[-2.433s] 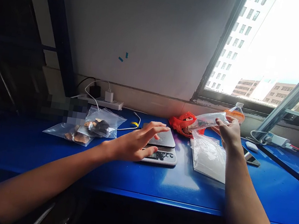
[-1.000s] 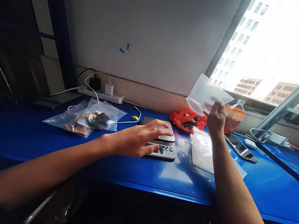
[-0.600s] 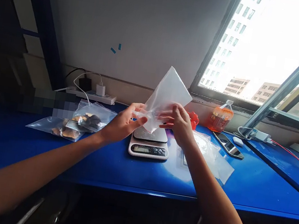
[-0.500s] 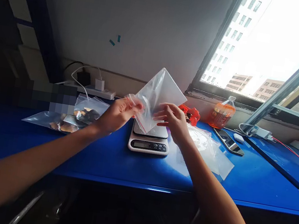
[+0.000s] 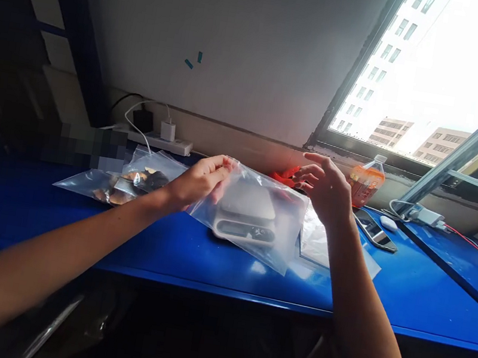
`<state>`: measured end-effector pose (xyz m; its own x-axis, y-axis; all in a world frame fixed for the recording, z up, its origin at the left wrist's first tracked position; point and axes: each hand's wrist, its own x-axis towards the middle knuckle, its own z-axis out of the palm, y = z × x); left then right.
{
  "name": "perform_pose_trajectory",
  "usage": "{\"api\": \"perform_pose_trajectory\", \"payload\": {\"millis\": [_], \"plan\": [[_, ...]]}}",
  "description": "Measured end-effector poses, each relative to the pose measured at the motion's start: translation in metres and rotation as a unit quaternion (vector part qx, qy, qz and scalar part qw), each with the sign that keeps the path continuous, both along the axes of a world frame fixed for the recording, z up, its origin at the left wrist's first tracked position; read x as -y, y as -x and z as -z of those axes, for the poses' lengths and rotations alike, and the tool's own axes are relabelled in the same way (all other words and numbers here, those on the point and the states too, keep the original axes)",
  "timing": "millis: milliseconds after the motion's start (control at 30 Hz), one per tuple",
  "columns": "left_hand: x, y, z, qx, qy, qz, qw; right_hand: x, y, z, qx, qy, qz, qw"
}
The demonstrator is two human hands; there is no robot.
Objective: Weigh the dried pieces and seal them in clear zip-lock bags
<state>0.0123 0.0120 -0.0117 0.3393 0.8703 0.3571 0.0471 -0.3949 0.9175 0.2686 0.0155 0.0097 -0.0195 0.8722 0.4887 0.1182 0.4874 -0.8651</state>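
My left hand (image 5: 203, 180) pinches one edge of a clear zip-lock bag (image 5: 289, 235), which hangs in front of a white digital kitchen scale (image 5: 243, 230). Through the plastic, the scale's platform and display look hazy. My right hand (image 5: 326, 188) is raised at the bag's right side, fingers spread and apart from it. Behind the right fingertips shows part of a red object (image 5: 284, 175), mostly hidden. More clear bags (image 5: 317, 240) lie flat on the table under my right forearm.
On the blue table (image 5: 155, 250), a clear bag with brown and dark pieces (image 5: 131, 186) lies left. A power strip (image 5: 179, 146) with a white charger (image 5: 167, 130) stands behind. To the right are an orange drink bottle (image 5: 366, 181), a phone (image 5: 375, 229) and a white case (image 5: 388, 223).
The bag has swung down from upright to hanging across the scale. My right hand has moved right and up, away from the bag; the left still grips its edge.
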Motion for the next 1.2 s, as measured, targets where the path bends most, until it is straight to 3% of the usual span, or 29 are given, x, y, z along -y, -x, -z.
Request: {"api": "perform_pose_trajectory", "payload": {"millis": [100, 200, 300, 400, 600, 767, 1067, 1200], "plan": [[0.005, -0.001, 0.002, -0.097, -0.020, 0.067, 0.993, -0.002, 0.010, 0.009, 0.076, -0.023, 0.008, 0.997], [0.012, -0.003, 0.004, -0.168, -0.024, 0.124, 0.978, 0.003, 0.035, 0.020, 0.139, -0.003, -0.082, 0.987], [0.016, -0.006, 0.006, -0.184, -0.017, 0.120, 0.975, 0.010, 0.056, 0.026, 0.182, 0.027, -0.179, 0.967], [0.013, -0.005, 0.007, -0.190, -0.029, 0.080, 0.978, 0.014, 0.064, 0.028, 0.171, 0.056, -0.215, 0.960], [-0.002, 0.003, 0.006, -0.155, -0.055, 0.032, 0.986, 0.016, 0.063, 0.025, 0.192, 0.074, -0.177, 0.962], [-0.002, 0.009, -0.002, -0.186, -0.053, 0.033, 0.981, 0.015, 0.064, 0.025, 0.181, 0.053, -0.105, 0.977], [-0.003, 0.010, -0.005, -0.199, -0.049, 0.038, 0.978, 0.006, 0.057, 0.023, 0.144, 0.091, -0.127, 0.977], [-0.003, 0.011, -0.005, -0.197, -0.040, 0.044, 0.979, 0.011, 0.055, 0.020, 0.166, 0.056, -0.114, 0.978]]}}
